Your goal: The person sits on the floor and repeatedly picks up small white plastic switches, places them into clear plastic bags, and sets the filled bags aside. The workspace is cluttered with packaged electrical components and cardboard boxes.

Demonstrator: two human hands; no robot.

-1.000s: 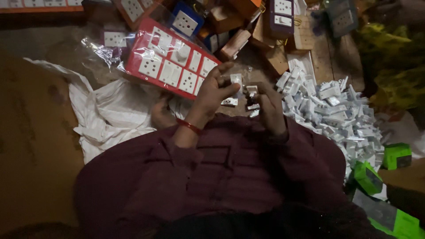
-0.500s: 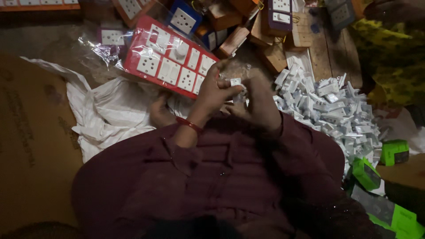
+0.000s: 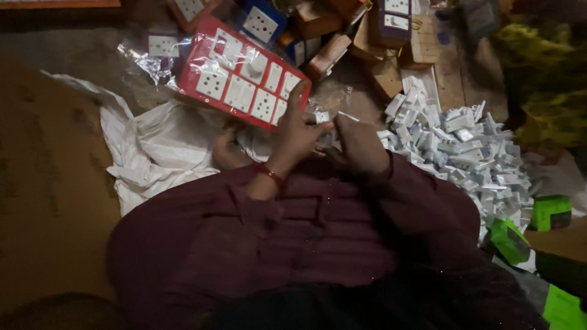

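we see left hand pinching a small white switch part at chest height | right hand closed beside it, hold unclear | part looks light, rigid, slippery; grip its edges | pile of white parts to our right

a second ago the two hands were sitting apart, each with small white pieces near it; now the left hand and the right hand are pressing close together in front of the chest, pinching a small white switch part between their fingertips. a thin white piece is now sticking out just beside the right hand's fingertips, and the view is sitting slightly higher over the red switch board.
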